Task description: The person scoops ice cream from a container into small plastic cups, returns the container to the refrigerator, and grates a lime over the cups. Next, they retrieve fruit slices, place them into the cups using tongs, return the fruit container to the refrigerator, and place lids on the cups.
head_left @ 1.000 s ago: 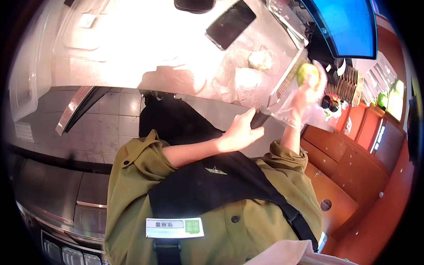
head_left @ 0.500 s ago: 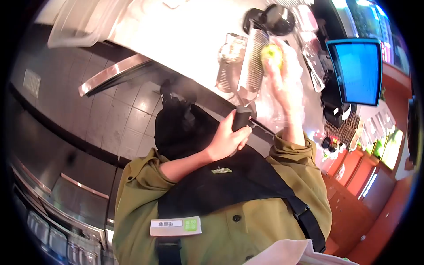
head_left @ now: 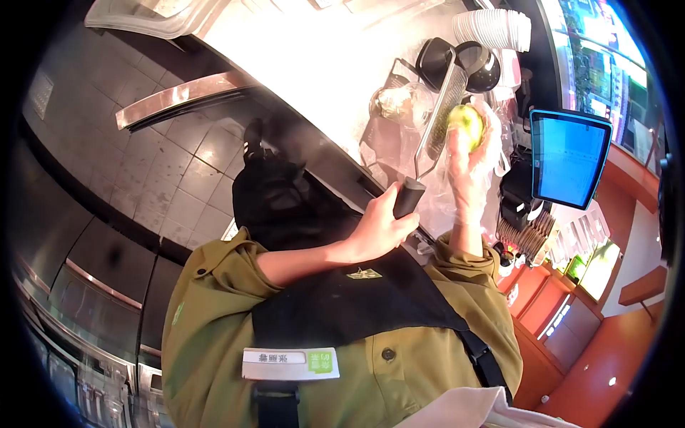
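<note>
My left hand [head_left: 382, 227] is closed around the black handle of a long metal grater [head_left: 447, 96]. The grater stretches away over the counter, its blade now seen tilted toward its edge. In my right hand [head_left: 471, 167], which wears a clear plastic glove, I grip a yellow-green round fruit [head_left: 466, 127], which looks like a citrus. The fruit is right beside the grater's perforated face; whether they touch I cannot tell. Left of the grater sits a clear plastic-wrapped bundle [head_left: 403, 103], its contents unclear.
Black bowls [head_left: 479, 68] sit at the grater's far end, near stacked white cups [head_left: 492, 28]. A blue-lit screen [head_left: 571, 158] stands to the right. A clear plastic bin [head_left: 150, 20] is at the back left, and a metal handle [head_left: 182, 96] juts out below the counter.
The view has shifted, showing more of the far counter. The grater has turned from showing its broad face to a narrower angle. Both hands keep their holds.
</note>
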Motion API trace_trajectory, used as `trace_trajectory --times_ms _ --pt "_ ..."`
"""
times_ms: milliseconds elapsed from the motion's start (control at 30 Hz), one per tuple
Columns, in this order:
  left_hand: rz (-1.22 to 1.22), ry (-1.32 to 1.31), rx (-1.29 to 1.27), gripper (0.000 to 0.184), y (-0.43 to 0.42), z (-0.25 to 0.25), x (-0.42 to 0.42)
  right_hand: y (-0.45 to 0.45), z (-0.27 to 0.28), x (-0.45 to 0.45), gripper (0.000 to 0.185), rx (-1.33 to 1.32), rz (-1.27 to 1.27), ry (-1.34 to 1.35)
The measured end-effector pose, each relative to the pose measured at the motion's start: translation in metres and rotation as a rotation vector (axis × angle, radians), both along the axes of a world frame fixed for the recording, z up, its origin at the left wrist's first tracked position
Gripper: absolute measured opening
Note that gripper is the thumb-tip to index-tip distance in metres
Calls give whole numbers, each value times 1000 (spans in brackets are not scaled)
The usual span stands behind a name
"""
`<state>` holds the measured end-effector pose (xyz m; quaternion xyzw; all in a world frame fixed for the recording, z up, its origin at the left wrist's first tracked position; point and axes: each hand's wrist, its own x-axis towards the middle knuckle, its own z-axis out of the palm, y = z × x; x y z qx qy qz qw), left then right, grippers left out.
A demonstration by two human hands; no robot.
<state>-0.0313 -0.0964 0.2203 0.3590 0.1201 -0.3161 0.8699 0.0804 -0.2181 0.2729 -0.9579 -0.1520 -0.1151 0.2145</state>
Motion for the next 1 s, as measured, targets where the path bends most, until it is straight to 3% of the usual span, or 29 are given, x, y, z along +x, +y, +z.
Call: trace_trajectory --times_ms 133,233,267,367,400,500,533,733,833,1000 --pt "19 -28 32 33 -1 -3 4 -1 -7 -7 38 -34 -16 4" --pt "61 -148 166 35 -4 -3 -1 -1 -6 8 35 -6 -173 9" --pt "69 -195 215 35 -2 0 -1 6 -4 10 34 232 -252 44" --pt "113 -167 216 35 0 0 4 -1 -14 4 32 225 -268 95" --pt "71 -192 229 46 3 0 5 -7 -17 7 31 429 -431 206" --pt "155 -305 275 43 -3 -5 2 3 -13 14 29 1105 -590 277" --pt "145 -293 262 42 -4 -7 2 -10 -15 16 29 1226 -464 380" --pt "125 -260 249 41 -4 -6 1 2 -9 17 29 1274 -540 413" --pt "112 -246 243 41 -4 -6 1 20 -6 14 31 1174 -615 335" --pt "105 -216 245 41 -5 -6 0 -4 -16 4 37 922 -521 440"
